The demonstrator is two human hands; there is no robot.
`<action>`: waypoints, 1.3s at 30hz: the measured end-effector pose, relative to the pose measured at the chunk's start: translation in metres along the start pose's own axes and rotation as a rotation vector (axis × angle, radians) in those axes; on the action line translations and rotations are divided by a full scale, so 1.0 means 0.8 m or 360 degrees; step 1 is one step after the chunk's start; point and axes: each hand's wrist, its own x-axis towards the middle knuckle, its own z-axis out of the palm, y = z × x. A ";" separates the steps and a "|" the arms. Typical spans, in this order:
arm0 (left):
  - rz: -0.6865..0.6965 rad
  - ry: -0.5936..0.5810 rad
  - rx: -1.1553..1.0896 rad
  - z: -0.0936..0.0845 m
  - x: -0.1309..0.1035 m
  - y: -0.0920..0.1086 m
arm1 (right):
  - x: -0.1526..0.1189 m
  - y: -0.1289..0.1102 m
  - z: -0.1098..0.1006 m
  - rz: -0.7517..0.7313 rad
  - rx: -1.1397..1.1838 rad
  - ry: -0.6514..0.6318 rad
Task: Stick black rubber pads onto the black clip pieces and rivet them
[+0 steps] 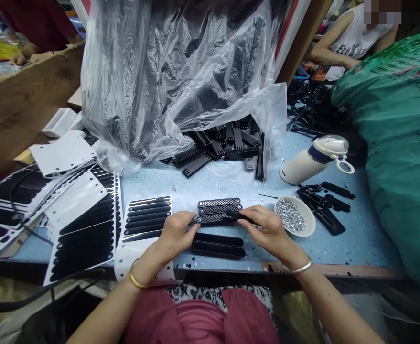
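Strips (219,209) black, lattice-patterned; bottle (299,167) cream, collar (319,152) navy; sack (399,143) green; tabletop (320,251) speckled blue.

3 black mesh-patterned bars (215,209), lengthwise side by side

The worktop (148,181) is blue; wooden boarding (23,102) stands left.

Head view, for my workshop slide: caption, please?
Left grip at one end of patterned black strips, right grip holding a dark piece at the other, near a bowl of silvery parts.
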 end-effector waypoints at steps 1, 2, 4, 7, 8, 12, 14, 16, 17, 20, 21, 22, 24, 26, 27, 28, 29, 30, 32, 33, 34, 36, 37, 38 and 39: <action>0.0008 -0.0037 -0.0016 0.002 0.003 -0.001 | 0.000 0.003 0.001 -0.0001 -0.0008 -0.0034; 0.0013 -0.0059 -0.0026 0.003 0.005 -0.001 | -0.001 0.006 0.003 -0.0006 -0.0010 -0.0067; 0.0011 -0.0077 -0.0037 0.004 0.008 0.000 | -0.005 0.010 0.004 -0.0017 -0.0016 -0.0128; -0.0033 -0.0099 -0.0080 0.002 0.008 0.002 | -0.011 0.011 0.003 -0.0046 -0.0048 -0.0171; -0.0060 -0.0106 -0.0114 0.001 0.007 0.002 | -0.011 0.010 0.002 -0.0063 -0.0064 -0.0170; -0.0179 -0.0114 -0.0236 -0.003 0.004 0.002 | -0.003 -0.002 0.008 -0.0224 -0.0181 -0.0139; -0.0192 -0.0124 -0.0250 -0.004 0.003 0.002 | 0.004 -0.010 0.017 -0.0308 -0.0266 -0.0170; -0.0175 -0.0115 -0.0252 -0.005 0.001 0.001 | 0.010 -0.017 0.027 -0.0353 -0.0327 -0.0231; -0.0159 -0.0108 -0.0258 -0.005 0.000 0.001 | 0.013 -0.020 0.031 -0.0365 -0.0343 -0.0259; -0.0118 -0.0110 -0.0286 -0.005 -0.001 -0.001 | 0.019 -0.024 0.042 -0.0393 -0.0346 -0.0333; -0.0104 -0.0116 -0.0288 -0.004 0.000 -0.002 | 0.021 -0.025 0.045 -0.0393 -0.0339 -0.0349; -0.0091 -0.0121 -0.0282 -0.003 0.000 -0.002 | 0.023 -0.025 0.046 -0.0390 -0.0334 -0.0362; -0.0070 -0.0122 -0.0255 -0.003 0.001 -0.002 | 0.026 -0.026 0.047 -0.0389 -0.0341 -0.0389; -0.0053 -0.0121 -0.0237 -0.003 0.001 -0.002 | 0.030 -0.028 0.047 -0.0407 -0.0374 -0.0430; -0.0050 -0.0123 -0.0236 -0.003 0.001 -0.001 | 0.032 -0.029 0.047 -0.0419 -0.0392 -0.0454; -0.0052 -0.0128 -0.0238 -0.004 0.002 0.000 | 0.033 -0.030 0.047 -0.0427 -0.0406 -0.0476; -0.0056 -0.0136 -0.0241 -0.005 0.002 0.000 | 0.035 -0.031 0.047 -0.0429 -0.0416 -0.0491; -0.0060 -0.0143 -0.0244 -0.005 0.002 0.000 | 0.036 -0.031 0.047 -0.0427 -0.0422 -0.0502; -0.0070 -0.0154 -0.0247 -0.006 0.002 0.001 | 0.037 -0.031 0.048 -0.0421 -0.0432 -0.0517; -0.0073 -0.0159 -0.0248 -0.006 0.001 0.000 | 0.037 -0.031 0.048 -0.0422 -0.0437 -0.0524; -0.0073 -0.0162 -0.0248 -0.006 0.001 0.000 | 0.037 -0.030 0.049 -0.0425 -0.0443 -0.0530; -0.0069 -0.0167 -0.0252 -0.005 0.001 -0.001 | 0.037 -0.029 0.051 -0.0432 -0.0461 -0.0542; -0.0067 -0.0169 -0.0252 -0.005 0.001 -0.002 | 0.037 -0.029 0.051 -0.0436 -0.0476 -0.0548; -0.0062 -0.0163 -0.0250 -0.005 0.001 -0.002 | 0.037 -0.028 0.052 -0.0441 -0.0496 -0.0554; -0.0059 -0.0157 -0.0248 -0.004 0.001 -0.002 | 0.037 -0.028 0.053 -0.0446 -0.0518 -0.0559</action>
